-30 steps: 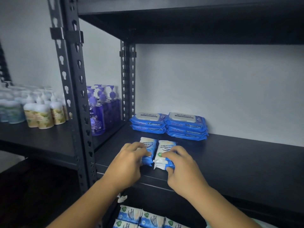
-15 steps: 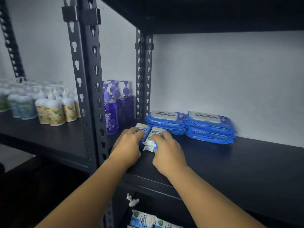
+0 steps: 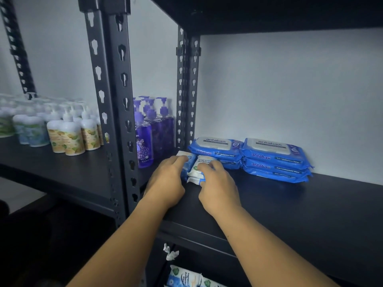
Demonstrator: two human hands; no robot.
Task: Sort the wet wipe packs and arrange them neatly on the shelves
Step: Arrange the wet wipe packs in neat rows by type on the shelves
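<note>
Small blue-and-white soft plastic wet wipe packs [image 3: 202, 163] lie at the left end of the black metal shelf [image 3: 290, 208], directly under the fingers of both hands. Their long axis runs away from the person toward the white wall [image 3: 290, 90]. Their far ends meet or nearly meet the left of two stacks of large blue lidded wipe packs [image 3: 215, 151]; I cannot tell whether they touch. The left hand [image 3: 165, 179] curls over the left pack. The right hand [image 3: 217, 187] grips the pile beside it, seemingly two high, with the thumb at the near end. Both hands are equally near. Squaring them up looks like the next move, and any further push would go straight back into that stack.
</note>
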